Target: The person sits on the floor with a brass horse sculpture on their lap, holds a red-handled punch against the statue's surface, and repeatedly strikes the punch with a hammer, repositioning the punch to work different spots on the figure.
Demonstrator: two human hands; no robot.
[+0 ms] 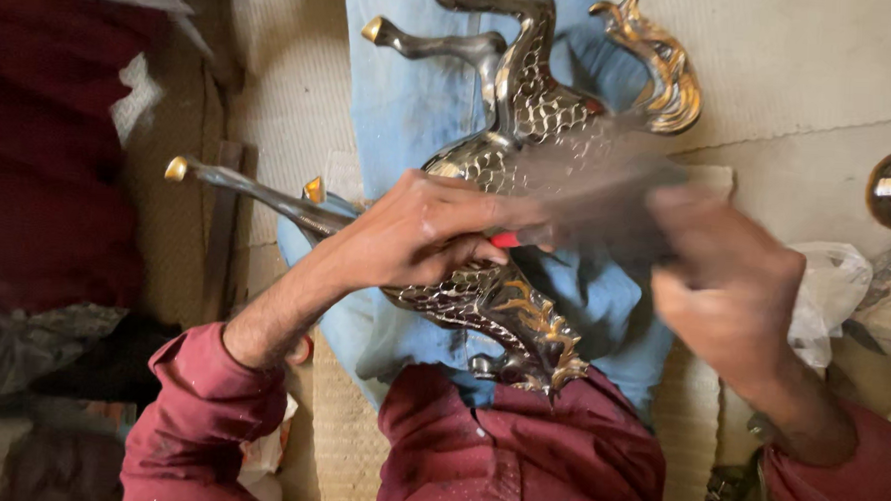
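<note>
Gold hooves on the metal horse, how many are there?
3 gold hooves: one upper left over the blue cloth, one far left, one beside the left hand. A fourth may be hidden off the top.

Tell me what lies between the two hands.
In the head view, a blurred tool with a red part spans from left hand to right hand, over the metal horse.

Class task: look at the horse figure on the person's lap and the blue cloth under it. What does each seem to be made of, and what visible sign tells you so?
Horse figure: apparently cast metal, silver-toned with golden mane, tail and hoof tips; bright glints and a crisp scale pattern suggest a polished finish. Blue cloth: looks like soft woven fabric, matte, creased and draped over the lap.
</note>
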